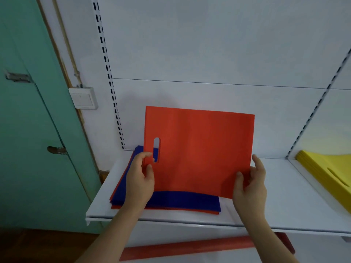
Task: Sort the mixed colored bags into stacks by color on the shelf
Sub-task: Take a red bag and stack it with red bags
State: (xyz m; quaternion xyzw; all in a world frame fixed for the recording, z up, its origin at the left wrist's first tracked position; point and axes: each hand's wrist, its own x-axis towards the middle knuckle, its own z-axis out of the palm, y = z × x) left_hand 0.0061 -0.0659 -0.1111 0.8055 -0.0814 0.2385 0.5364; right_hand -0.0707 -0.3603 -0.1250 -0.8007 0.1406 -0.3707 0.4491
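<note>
Both hands hold a red bag upright over the shelf: the left hand pinches its edge by the handle slot, the right hand grips its lower right corner. Beneath it a mixed blue-and-red stack lies at the shelf's left end. Yellow bags sit stacked at the right edge, with bare shelf between the two stacks.

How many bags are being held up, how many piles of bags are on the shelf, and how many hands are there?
Flat red fabric bag, held upright: 1
Piles on the white metal shelf: 2 (mixed blue-and-red pile, yellow pile)
Hands gripping the bag: 2 (left hand, right hand)
Total: 5
The bags inside the piles can't be counted.
</note>
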